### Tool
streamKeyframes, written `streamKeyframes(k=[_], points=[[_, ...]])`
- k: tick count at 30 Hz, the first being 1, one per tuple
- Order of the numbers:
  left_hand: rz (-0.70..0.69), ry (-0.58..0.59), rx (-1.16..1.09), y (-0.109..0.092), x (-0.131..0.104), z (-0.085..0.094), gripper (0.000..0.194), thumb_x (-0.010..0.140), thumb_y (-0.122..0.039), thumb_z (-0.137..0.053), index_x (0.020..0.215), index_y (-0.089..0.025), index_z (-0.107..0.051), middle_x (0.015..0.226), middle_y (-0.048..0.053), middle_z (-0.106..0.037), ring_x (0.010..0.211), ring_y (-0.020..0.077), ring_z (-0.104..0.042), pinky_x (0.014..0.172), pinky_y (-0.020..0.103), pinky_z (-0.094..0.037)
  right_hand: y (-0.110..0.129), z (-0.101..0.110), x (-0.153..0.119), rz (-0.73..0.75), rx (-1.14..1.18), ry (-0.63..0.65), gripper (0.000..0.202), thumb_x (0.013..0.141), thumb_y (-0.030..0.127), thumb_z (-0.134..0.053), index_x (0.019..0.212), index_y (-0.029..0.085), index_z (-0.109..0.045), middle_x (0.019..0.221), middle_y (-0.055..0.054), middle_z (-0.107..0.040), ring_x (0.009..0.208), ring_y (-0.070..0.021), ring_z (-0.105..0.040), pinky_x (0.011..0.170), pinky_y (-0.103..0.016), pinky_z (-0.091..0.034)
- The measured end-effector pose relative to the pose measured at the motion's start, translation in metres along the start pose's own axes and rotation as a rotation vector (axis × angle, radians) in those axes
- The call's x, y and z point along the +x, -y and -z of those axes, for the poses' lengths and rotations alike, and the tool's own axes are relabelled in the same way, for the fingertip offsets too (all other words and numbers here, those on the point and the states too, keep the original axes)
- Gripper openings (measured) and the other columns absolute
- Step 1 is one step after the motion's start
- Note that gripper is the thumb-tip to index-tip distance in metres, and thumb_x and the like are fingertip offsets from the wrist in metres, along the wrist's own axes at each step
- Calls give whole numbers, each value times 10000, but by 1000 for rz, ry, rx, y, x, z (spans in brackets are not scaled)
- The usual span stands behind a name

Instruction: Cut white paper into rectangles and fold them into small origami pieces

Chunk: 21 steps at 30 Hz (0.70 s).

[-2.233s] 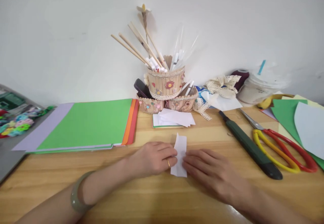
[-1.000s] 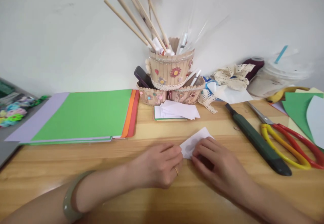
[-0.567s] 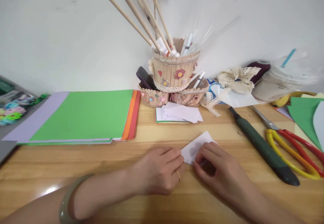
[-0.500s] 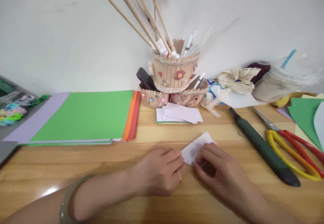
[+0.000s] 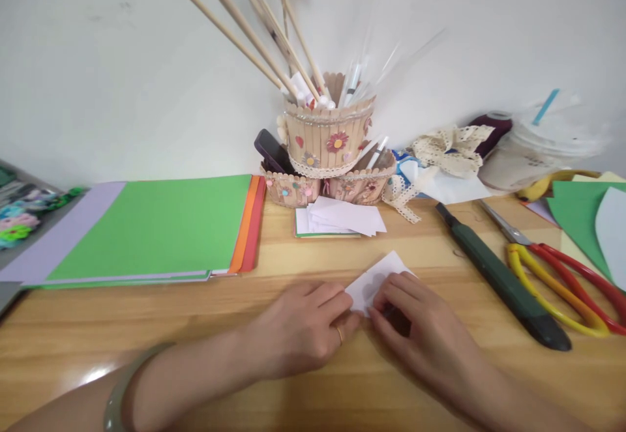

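The white paper (image 5: 377,281) lies slantwise on the desk (image 5: 288,259), between the person's two hands and in front of a pile of white slips (image 5: 345,216). The left hand (image 5: 306,324), bearing a gold ring (image 5: 339,335), has its fingers drawn together on the paper's left corner; the fingertips are bent and no gap shows between them. The right hand (image 5: 420,331) is curled, thumb and forefinger closed on the paper's near edge, with a hollow visible behind the pinch. The far corner of the sheet is uncovered. A bangle (image 5: 115,386) encircles the left forearm.

To the left, coloured sheets (image 5: 156,230) are stacked flat, light green uppermost over lilac, with orange and red edges protruding on the right. Behind the slips stands a decorated upper holder (image 5: 327,135) resting on two lower holders (image 5: 291,191); wooden sticks (image 5: 235,38) lean out of the upper one. To the right of the right hand, well apart from it, a dark green tool (image 5: 493,269) lies diagonally just beside scissors (image 5: 535,253) with one yellow and one red handle. Lace ribbon (image 5: 450,148) is bunched near the wall, beside a lidded cup (image 5: 521,158) fitted with a blue straw (image 5: 546,107).
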<state>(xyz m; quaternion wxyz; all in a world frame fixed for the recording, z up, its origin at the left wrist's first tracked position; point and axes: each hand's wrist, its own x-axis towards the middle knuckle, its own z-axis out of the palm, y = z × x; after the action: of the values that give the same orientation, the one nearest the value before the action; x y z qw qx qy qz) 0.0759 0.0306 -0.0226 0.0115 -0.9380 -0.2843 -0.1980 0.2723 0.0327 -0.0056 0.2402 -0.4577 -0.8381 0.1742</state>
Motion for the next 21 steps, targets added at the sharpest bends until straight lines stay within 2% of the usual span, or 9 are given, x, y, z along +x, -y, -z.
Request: streamKeyframes(k=[7,11,15,18,21], points=[[-6,-22,6,1,1,0,197,953,-221,-402,854,-156,-559,794,25,-565,762,138,-556,687,273,-480,-1,-1,-2,22,-43,7,140,804,130,-450,682,195,-475,682,-31,-524,658,-174,-494,564,-295,-394],[-21,-3,35,1,-1,1,174,955,-226,-401,922,-158,-558,816,25,-563,792,144,-555,715,281,-475,-7,1,-7,43,-39,30,92,827,131,-449,821,181,-525,804,-52,-546,695,-160,-510,588,-283,-420],[-61,7,71,3,-1,1,159,948,-214,-419,926,-151,-564,830,32,-565,820,150,-550,752,297,-465,-14,9,-10,285,-152,64,184,876,140,-434,943,197,-596,814,-49,-569,721,-165,-514,599,-284,-416],[-87,-47,108,6,0,2,124,927,-204,-469,890,-156,-577,860,41,-576,852,171,-543,783,331,-458,-14,16,-12,457,-259,71,212,866,138,-444,996,146,-611,767,-61,-585,720,-186,-511,596,-307,-414],[-68,-100,161,9,1,4,105,915,-210,-495,929,-161,-587,906,61,-585,902,201,-534,799,359,-457,-7,20,-13,457,-223,153,223,850,153,-446,992,141,-617,768,-64,-584,711,-193,-500,615,-336,-424]])
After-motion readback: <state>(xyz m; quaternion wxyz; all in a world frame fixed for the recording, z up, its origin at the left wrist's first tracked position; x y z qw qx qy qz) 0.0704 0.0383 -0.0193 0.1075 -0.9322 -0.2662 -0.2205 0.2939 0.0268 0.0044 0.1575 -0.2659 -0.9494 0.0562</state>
